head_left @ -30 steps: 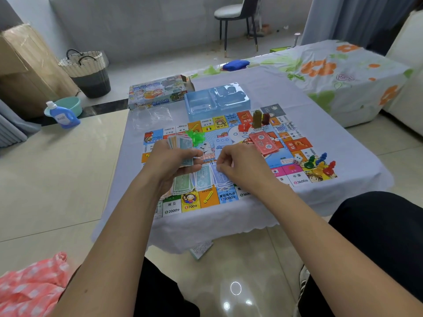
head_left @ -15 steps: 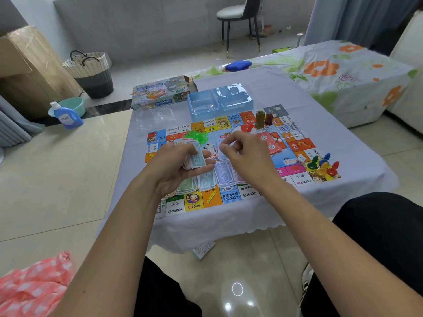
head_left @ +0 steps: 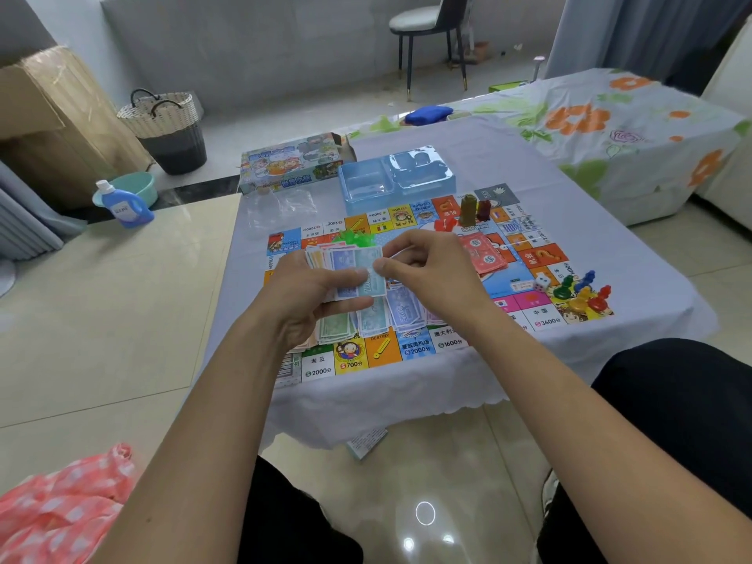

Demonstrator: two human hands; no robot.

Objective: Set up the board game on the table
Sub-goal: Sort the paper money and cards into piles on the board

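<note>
The colourful square game board (head_left: 427, 278) lies flat on the table's pale grey cloth (head_left: 610, 254), close to the near edge. Above it, the left hand (head_left: 301, 295) grips a fanned stack of paper play money (head_left: 346, 262), thumb pressed across the top. The right hand (head_left: 431, 270) pinches the edge of the pale blue top note (head_left: 371, 274) between thumb and forefinger. Sorted green and blue note piles (head_left: 366, 319) rest on the board's near edge. Coloured plastic pawns (head_left: 582, 293) and a white die (head_left: 542, 281) sit at the board's near right corner. A clear blue plastic tray (head_left: 396, 179) and the printed cardboard game box (head_left: 291, 164) stand beyond the board's far edge.
</note>
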